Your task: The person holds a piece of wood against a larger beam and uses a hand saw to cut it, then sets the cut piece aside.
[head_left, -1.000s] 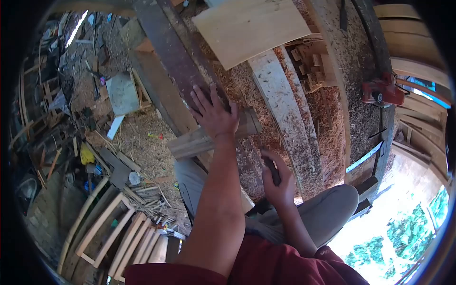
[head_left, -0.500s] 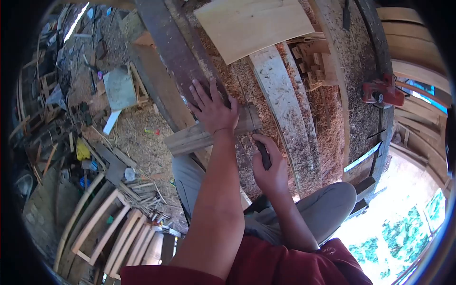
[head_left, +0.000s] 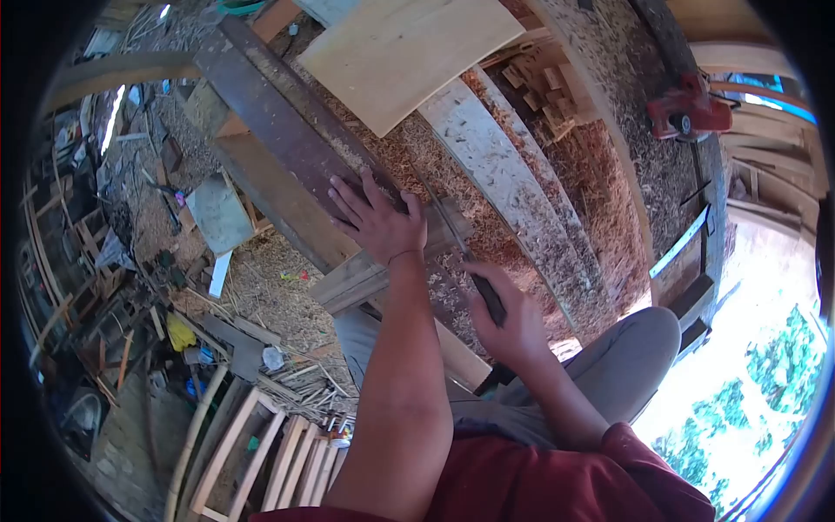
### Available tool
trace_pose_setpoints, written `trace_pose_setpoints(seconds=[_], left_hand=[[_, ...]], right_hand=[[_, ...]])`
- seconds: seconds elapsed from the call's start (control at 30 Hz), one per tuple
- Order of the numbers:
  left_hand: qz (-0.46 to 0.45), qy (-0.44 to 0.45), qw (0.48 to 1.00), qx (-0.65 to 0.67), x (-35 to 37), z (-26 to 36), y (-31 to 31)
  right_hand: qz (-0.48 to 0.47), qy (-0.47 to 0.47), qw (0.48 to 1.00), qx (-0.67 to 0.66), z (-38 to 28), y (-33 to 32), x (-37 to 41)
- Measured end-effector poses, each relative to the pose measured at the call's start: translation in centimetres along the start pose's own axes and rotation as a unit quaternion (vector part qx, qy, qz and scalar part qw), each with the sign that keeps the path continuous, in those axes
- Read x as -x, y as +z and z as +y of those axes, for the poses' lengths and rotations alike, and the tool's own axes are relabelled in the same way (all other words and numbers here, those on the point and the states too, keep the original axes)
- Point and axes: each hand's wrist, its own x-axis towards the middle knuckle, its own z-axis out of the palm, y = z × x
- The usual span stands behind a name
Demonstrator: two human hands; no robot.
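Observation:
My left hand (head_left: 379,222) presses down with spread fingers on a short wooden board (head_left: 357,280) and the dark reddish-brown plank (head_left: 287,126) under it. The board lies crosswise over the plank. My right hand (head_left: 513,322) is wrapped around the black handle of a handsaw (head_left: 490,300). Its thin blade, seen nearly edge-on, runs forward across the board near the right end, just right of my left hand. The teeth and any cut are too small to make out.
A pale wooden panel (head_left: 409,52) lies ahead, near a shavings-covered white plank (head_left: 513,183). Small wood blocks (head_left: 548,96) are piled beyond it. A red power tool (head_left: 691,113) sits at the right. Wooden frames (head_left: 230,452) and scrap fill the lower left.
My right hand has drawn the saw back slightly toward my body, so the handle is farther from the board. My left hand stays on the board. The whole view has shifted.

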Motion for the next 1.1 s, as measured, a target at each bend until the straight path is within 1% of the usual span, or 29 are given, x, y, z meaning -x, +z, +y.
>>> trace_pose_setpoints(seconds=[0.07, 0.27, 0.37, 0.47, 0.57, 0.67, 0.77, 0.87, 0.97, 1.07, 1.1], left_hand=[[-0.001, 0.005, 1.0, -0.003, -0.1, 0.0, -0.2], [-0.002, 0.001, 1.0, -0.012, 0.0, 0.2, -0.4], [-0.004, 0.006, 1.0, -0.016, 0.1, 0.1, -0.2], [-0.005, 0.006, 1.0, -0.025, -0.1, -0.1, -0.1], [0.0, 0.011, 1.0, -0.027, 0.1, -0.2, 0.0], [0.001, 0.011, 0.999, -0.032, -0.1, 0.0, -0.1], [-0.01, 0.008, 0.999, -0.036, -0.1, 0.1, -0.1], [-0.003, 0.013, 0.999, -0.038, -0.1, 0.0, 0.0], [-0.009, 0.005, 0.999, -0.043, 0.0, 0.1, -0.2], [-0.007, 0.008, 0.999, -0.043, -0.1, 0.1, -0.1], [-0.003, 0.008, 0.999, -0.041, 0.0, 0.0, 0.0]], right_hand=[[0.011, -0.028, 0.999, -0.009, 0.0, -1.0, 1.6], [0.023, -0.019, 0.999, 0.013, -0.3, 1.5, -3.1], [0.029, -0.046, 0.998, -0.012, -0.7, -0.1, -0.3], [-0.011, -0.018, 1.0, -0.007, -2.1, -1.2, 0.3], [-0.053, 0.045, 0.997, 0.022, -1.8, 0.3, -3.7], [0.01, -0.028, 1.0, -0.011, -0.9, 0.4, -2.0], [-0.021, 0.022, 0.999, -0.009, -1.5, -1.6, 1.7], [0.03, -0.018, 0.999, -0.03, -1.5, -0.2, -0.4], [-0.04, 0.083, 0.996, -0.008, -2.0, 0.2, -3.5], [0.063, -0.038, 0.997, 0.008, -1.2, 0.0, 0.5], [0.054, -0.022, 0.998, 0.003, -1.1, -0.4, 1.4]])
